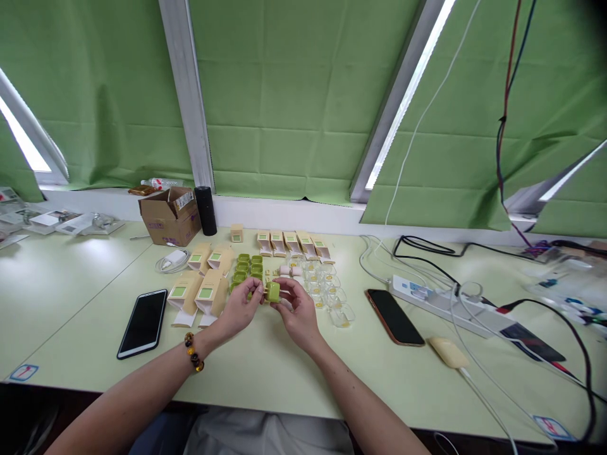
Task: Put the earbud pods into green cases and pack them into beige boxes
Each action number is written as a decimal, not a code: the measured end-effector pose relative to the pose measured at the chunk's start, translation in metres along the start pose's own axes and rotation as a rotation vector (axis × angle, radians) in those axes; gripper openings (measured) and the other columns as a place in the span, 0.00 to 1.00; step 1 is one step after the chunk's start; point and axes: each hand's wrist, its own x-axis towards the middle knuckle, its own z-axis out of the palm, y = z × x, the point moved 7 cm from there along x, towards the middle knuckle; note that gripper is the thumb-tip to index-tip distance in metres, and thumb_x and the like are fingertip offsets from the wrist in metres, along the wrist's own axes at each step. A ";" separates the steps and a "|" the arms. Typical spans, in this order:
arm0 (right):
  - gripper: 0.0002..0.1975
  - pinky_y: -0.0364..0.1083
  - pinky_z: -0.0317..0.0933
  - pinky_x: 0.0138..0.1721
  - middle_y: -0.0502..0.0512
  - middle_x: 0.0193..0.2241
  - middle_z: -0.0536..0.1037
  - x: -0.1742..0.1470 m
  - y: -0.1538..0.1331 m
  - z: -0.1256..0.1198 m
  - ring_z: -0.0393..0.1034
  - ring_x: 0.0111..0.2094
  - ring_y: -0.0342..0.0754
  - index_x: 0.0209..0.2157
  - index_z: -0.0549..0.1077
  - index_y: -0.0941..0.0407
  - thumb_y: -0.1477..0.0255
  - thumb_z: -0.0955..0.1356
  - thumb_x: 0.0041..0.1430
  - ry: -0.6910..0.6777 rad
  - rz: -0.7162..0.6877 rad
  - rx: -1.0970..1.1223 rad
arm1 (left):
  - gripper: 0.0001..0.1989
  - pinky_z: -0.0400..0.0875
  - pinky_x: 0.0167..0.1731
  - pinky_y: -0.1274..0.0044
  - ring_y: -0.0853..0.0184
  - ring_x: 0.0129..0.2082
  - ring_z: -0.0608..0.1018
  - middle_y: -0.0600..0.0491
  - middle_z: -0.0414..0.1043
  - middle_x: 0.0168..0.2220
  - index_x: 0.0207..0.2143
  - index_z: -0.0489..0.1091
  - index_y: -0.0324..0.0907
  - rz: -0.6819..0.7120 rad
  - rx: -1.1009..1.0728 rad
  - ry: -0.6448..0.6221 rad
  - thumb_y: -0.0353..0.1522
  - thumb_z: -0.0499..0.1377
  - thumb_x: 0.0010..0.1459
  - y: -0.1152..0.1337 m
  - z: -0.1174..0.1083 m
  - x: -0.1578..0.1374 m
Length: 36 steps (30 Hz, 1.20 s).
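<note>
Over the middle of the table, my right hand (298,311) holds a small green cube-shaped piece (272,291) between thumb and fingers. My left hand (243,304), wearing a beaded bracelet, is closed in a pinch at the piece's left side. A tiny pale bit shows at its fingertips, too small to name. Just behind the hands stand rows of green square cups (243,266), partly hidden by my left hand. Small yellowish pieces (268,273) and pale pink cylinders (290,271) lie beside them. Clear plastic cups (332,287) with yellow spots stand to the right.
Open cream cartons (212,292) lie on the left, with more cartons (290,242) in a back row. Phones (143,323) (394,317) flank the work area. A cardboard box (169,216) and black cylinder (205,210) stand behind. A power strip (441,306) and cables cover the right.
</note>
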 end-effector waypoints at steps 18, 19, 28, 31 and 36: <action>0.21 0.56 0.78 0.52 0.57 0.49 0.80 0.001 -0.004 -0.002 0.79 0.49 0.53 0.53 0.74 0.50 0.75 0.72 0.58 0.013 -0.026 -0.050 | 0.19 0.74 0.38 0.71 0.64 0.34 0.76 0.53 0.71 0.32 0.37 0.66 0.44 -0.018 -0.077 0.006 0.49 0.53 0.71 0.003 -0.002 0.002; 0.21 0.57 0.78 0.52 0.58 0.49 0.79 0.001 -0.006 -0.003 0.78 0.49 0.53 0.53 0.74 0.50 0.75 0.73 0.59 0.024 -0.039 -0.066 | 0.18 0.74 0.39 0.70 0.63 0.35 0.76 0.52 0.72 0.34 0.38 0.67 0.44 0.001 -0.050 0.023 0.48 0.53 0.72 0.005 -0.005 0.001; 0.26 0.61 0.75 0.58 0.61 0.57 0.73 -0.003 -0.024 -0.006 0.72 0.59 0.58 0.63 0.72 0.45 0.77 0.68 0.65 0.016 -0.310 -0.350 | 0.26 0.64 0.63 0.55 0.50 0.63 0.68 0.41 0.69 0.62 0.66 0.62 0.47 0.459 0.460 0.099 0.34 0.60 0.68 0.038 -0.008 -0.013; 0.32 0.65 0.71 0.63 0.62 0.60 0.73 -0.009 -0.026 0.001 0.70 0.63 0.60 0.68 0.66 0.45 0.80 0.66 0.66 -0.043 -0.429 -0.499 | 0.28 0.61 0.64 0.52 0.48 0.64 0.67 0.41 0.66 0.65 0.67 0.62 0.48 0.504 0.537 0.077 0.31 0.60 0.67 0.038 -0.002 -0.014; 0.32 0.66 0.70 0.63 0.63 0.59 0.74 -0.012 -0.030 0.003 0.69 0.64 0.61 0.69 0.60 0.47 0.80 0.65 0.67 -0.055 -0.512 -0.526 | 0.24 0.62 0.64 0.53 0.49 0.63 0.65 0.43 0.65 0.64 0.62 0.68 0.49 0.487 0.577 0.068 0.30 0.62 0.65 0.036 -0.001 -0.014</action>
